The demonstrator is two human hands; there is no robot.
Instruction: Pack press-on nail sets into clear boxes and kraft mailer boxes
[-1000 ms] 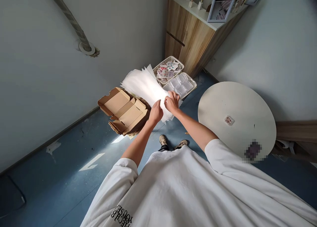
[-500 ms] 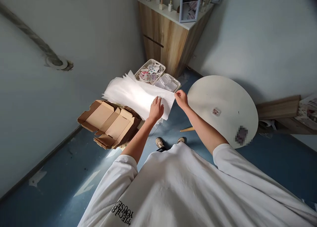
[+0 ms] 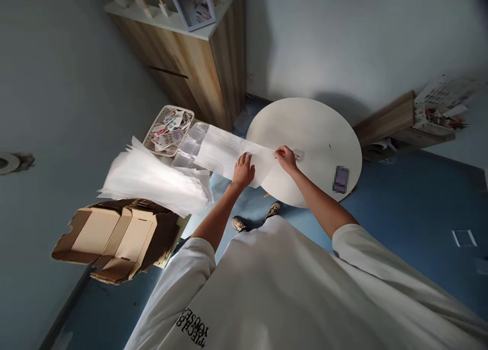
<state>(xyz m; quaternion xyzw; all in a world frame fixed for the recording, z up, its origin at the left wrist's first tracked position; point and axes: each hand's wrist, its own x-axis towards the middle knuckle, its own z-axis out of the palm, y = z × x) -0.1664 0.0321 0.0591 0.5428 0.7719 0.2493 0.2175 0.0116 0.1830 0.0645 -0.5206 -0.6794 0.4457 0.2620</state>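
Observation:
A single thin white packing sheet (image 3: 219, 149), faintly striped, stretches between the plastic tray and the round table. My right hand (image 3: 285, 159) pinches its right end, near the table's edge. On the sheet's near part lies my left hand (image 3: 244, 171), fingers stretched out over the surface; its underside is hidden. To the left, a fanned pile of similar white sheets (image 3: 152, 179) rests beside flattened brown cardboard boxes (image 3: 114, 233).
A round white table (image 3: 305, 116) stands to the right, bearing a small clear packet (image 3: 298, 156) and a blurred dark object (image 3: 340, 179). Beyond the pile are a white basket of printed cards (image 3: 171, 128) and a clear plastic tray (image 3: 188, 144). A wooden cabinet (image 3: 183, 60) stands behind.
The sheet has come off the pile and moved right with both hands, its right end now over the table's edge. The view has turned to the right.

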